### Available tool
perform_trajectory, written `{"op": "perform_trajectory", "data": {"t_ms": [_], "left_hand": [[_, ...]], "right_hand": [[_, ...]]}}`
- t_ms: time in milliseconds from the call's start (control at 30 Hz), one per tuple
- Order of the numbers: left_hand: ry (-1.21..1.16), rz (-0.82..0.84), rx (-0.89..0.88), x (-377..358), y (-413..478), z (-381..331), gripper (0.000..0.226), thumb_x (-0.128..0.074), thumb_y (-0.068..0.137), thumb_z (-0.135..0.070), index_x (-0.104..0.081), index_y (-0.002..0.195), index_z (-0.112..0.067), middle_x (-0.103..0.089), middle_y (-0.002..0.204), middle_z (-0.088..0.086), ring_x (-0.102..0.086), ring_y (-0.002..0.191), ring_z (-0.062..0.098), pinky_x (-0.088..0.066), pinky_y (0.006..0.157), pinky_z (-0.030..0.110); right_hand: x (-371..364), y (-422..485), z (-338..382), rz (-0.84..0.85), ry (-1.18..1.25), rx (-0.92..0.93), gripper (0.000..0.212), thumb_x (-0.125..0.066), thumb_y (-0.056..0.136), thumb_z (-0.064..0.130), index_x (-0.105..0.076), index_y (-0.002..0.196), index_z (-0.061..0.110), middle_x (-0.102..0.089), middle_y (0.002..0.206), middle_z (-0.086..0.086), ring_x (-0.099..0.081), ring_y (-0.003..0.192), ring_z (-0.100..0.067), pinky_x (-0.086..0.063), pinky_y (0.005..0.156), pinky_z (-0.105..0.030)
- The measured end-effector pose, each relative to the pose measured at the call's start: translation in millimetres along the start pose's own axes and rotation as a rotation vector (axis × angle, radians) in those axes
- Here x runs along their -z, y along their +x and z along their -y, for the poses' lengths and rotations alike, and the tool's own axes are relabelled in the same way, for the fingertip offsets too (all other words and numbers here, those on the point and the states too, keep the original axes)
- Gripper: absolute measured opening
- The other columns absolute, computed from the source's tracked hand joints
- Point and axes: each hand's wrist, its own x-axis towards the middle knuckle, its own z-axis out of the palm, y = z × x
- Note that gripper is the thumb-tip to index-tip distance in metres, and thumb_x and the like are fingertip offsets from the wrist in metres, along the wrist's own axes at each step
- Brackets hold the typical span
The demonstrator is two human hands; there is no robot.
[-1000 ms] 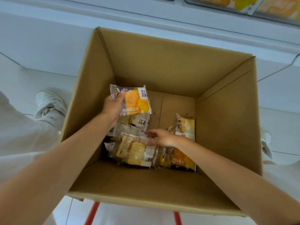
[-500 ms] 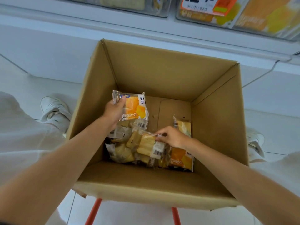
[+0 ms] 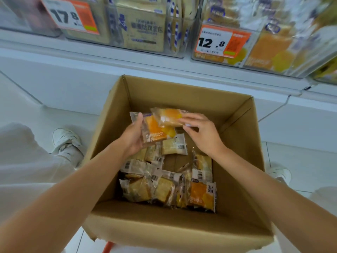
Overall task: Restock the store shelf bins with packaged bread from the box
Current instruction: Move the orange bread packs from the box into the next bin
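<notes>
An open cardboard box [image 3: 238, 154] stands in front of me with several packaged breads [image 3: 164, 189] on its floor. My left hand [image 3: 133, 137] grips an orange-printed bread pack [image 3: 155, 132] above the box, thumb on its left edge. My right hand [image 3: 202, 134] pinches a second bread pack [image 3: 168, 116] by its right end and holds it against the top of the first. Above the box, clear shelf bins hold bread: one bin [image 3: 145, 28] with pale packs, another bin [image 3: 264, 50] with orange packs behind a 12.8 price tag [image 3: 220, 41].
The white shelf ledge [image 3: 164, 68] runs just behind the box. A person's white-trousered legs and white shoes [image 3: 65, 141] flank the box on the pale tiled floor. A red-orange frame piece [image 3: 108, 247] shows under the box's near edge.
My right hand lifted a bread pack off the box floor and brought it up against the pack in my left hand. Both hands rose, and the view tilted up to show the shelf bins.
</notes>
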Motion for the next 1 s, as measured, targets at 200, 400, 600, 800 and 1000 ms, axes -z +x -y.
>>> {"op": "perform_trajectory", "data": {"t_ms": [200,400,600,800,1000], "left_hand": [[0.035,0.075,-0.03,-22.8,3.8,-9.5,0.042,-0.067,0.092,-0.03,-0.061,0.128,-0.008,-0.073,0.112,0.015,-0.073,0.092,0.027,-0.06,0.068,0.039],[0.111,0.255,-0.017,-22.0,-6.9,-20.3,0.038,-0.048,0.097,-0.022,-0.059,0.13,-0.007,-0.066,0.124,0.019,-0.064,0.105,0.032,-0.045,0.103,0.051],[0.522,-0.012,-0.272,-52.8,-23.7,-39.7,0.058,-0.036,0.097,-0.064,-0.06,0.086,-0.012,-0.065,0.077,0.011,-0.063,0.075,0.027,-0.048,0.068,0.031],[0.749,-0.158,-0.859,-86.5,-57.8,-85.3,0.058,-0.036,0.1,-0.054,-0.035,0.057,-0.015,-0.04,0.053,0.003,-0.04,0.05,0.016,-0.032,0.051,0.022],[0.731,-0.081,-1.142,-119.7,-82.0,-160.0,0.049,-0.033,0.101,-0.054,-0.043,0.066,-0.022,-0.045,0.057,-0.007,-0.045,0.048,0.003,-0.035,0.052,0.024]], "right_hand": [[-24.6,4.5,2.2,0.148,0.152,-0.212,0.038,-0.065,0.09,0.012,-0.065,0.125,0.029,-0.035,0.151,0.004,-0.029,0.142,-0.015,-0.031,0.115,-0.034],[-15.4,24.3,2.4,0.25,0.69,-0.737,0.073,-0.067,0.075,0.067,-0.054,0.132,0.025,-0.067,0.124,0.002,-0.063,0.115,-0.019,-0.048,0.101,-0.039],[8.8,28.1,13.5,0.069,0.646,-0.573,0.036,-0.07,0.085,0.045,-0.063,0.116,0.027,-0.071,0.115,0.002,-0.067,0.107,-0.017,-0.051,0.101,-0.041],[77.7,35.2,57.2,-0.049,0.548,-0.481,0.041,-0.075,0.074,0.052,-0.063,0.105,0.029,-0.072,0.106,0.005,-0.068,0.101,-0.015,-0.054,0.094,-0.035],[156.6,65.5,91.5,-0.247,0.526,-0.332,0.041,-0.08,0.067,0.054,-0.066,0.097,0.03,-0.074,0.101,0.006,-0.07,0.097,-0.015,-0.055,0.094,-0.039]]}}
